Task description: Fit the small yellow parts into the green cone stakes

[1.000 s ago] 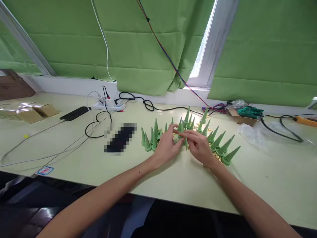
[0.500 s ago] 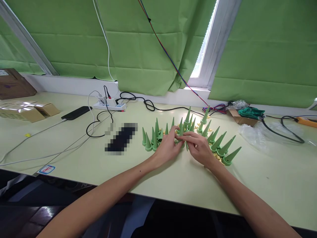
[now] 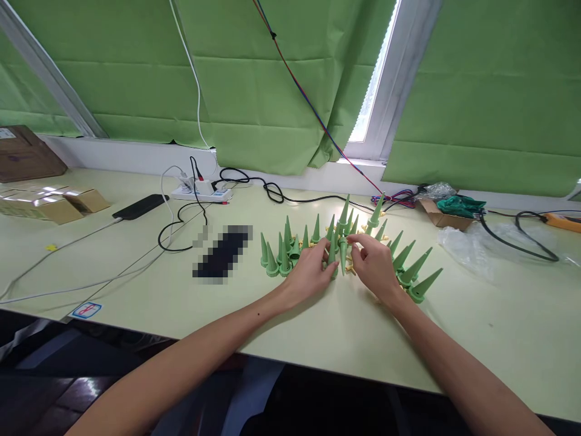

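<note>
My left hand [image 3: 308, 269] is closed around an upright green plastic cone [image 3: 333, 248], its thumb and fingers on the cone's sides near the tabletop. Just right of it, another green cone [image 3: 343, 257] has its tip toward me and its wider end away. My right hand [image 3: 374, 266] is beside that cone with its index finger and thumb curled close together; whatever is between them is too small to make out. Small yellow branched pieces [image 3: 350, 266] show between the hands. Green cones stand to the left [image 3: 272, 261], and more lean at the right [image 3: 425, 286].
A blurred dark object [image 3: 222, 251] lies left of the cones. Farther back are a power strip [image 3: 204, 192], black cables and a black power bank [image 3: 140, 207]. Cardboard boxes [image 3: 54, 203] sit at the left. A small open carton [image 3: 445, 215] and clear plastic bags [image 3: 467, 248] are at the right.
My hands were together over a cone and have come apart. The right hand has moved right and slightly down; the left stays at the cone, which now shows more fully.
</note>
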Demonstrator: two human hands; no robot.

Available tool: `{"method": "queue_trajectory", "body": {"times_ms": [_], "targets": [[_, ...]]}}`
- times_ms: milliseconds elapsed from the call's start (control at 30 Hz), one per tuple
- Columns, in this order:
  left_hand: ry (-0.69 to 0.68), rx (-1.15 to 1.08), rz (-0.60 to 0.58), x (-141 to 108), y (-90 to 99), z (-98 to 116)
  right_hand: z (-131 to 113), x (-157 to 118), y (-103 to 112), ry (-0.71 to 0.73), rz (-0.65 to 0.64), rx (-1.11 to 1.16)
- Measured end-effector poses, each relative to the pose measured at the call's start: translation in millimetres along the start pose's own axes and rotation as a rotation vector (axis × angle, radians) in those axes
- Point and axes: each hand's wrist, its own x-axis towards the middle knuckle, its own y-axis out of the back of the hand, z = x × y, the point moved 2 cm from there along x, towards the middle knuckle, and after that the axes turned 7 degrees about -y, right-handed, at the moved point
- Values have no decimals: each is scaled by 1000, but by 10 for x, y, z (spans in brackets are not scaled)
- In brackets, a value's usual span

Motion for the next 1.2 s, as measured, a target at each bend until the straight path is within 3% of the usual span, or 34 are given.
{"method": "queue_trajectory", "body": {"times_ms": [433, 800, 1200], "targets": [[-108, 25, 14, 15, -54, 5, 99, -32, -41, -133, -240, -241], [-134, 25, 11, 21, -60, 9, 64, -23, 11, -129, -224, -320], [-123, -28, 40, -2, -68, -10, 35, -57, 40, -121, -320, -473]]}}
